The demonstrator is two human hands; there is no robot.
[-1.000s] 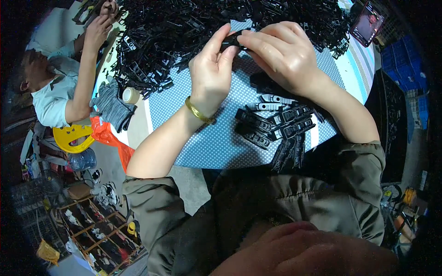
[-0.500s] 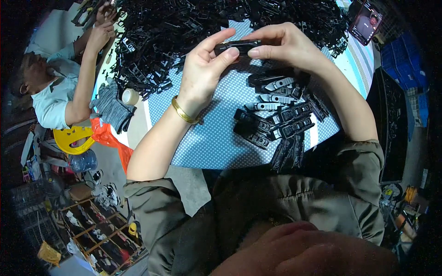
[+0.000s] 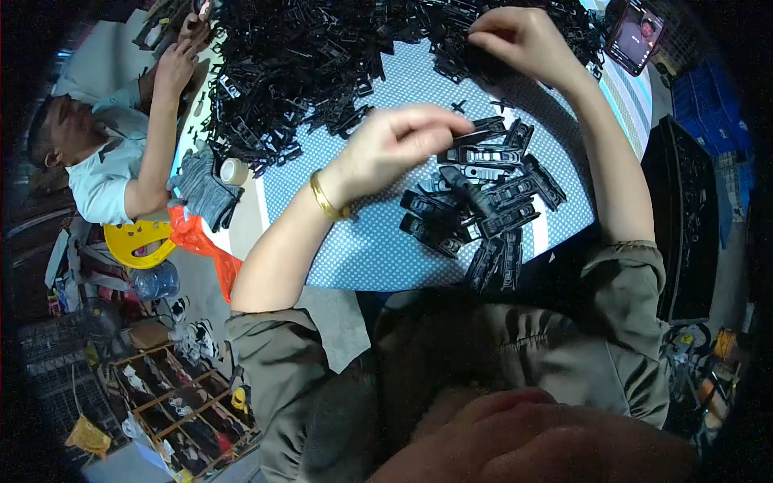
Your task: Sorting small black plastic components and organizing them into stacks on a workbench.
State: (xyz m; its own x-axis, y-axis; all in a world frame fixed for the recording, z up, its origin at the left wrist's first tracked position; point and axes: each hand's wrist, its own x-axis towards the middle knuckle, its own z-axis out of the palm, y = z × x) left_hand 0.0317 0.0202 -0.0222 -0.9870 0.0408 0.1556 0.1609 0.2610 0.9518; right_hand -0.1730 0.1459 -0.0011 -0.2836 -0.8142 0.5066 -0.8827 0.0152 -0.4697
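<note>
Showing the hands parted since a moment ago, when both gripped one piece: the left hand [image 3: 394, 145] pinches an assembled black plastic clip [image 3: 471, 137] above the neat row of finished clips [image 3: 483, 201] on the dotted blue counter [image 3: 362, 241], while the right hand [image 3: 523, 36], fingers pressed together, reaches into the loose black heap [image 3: 322, 56].

Too many loose black plastic clips [image 3: 322, 64] heaped on the dotted table [image 3: 378, 249] to count. Beside that heap: one tape roll [image 3: 234, 171], one phone [image 3: 634, 35], one co-worker [image 3: 105, 153].
</note>
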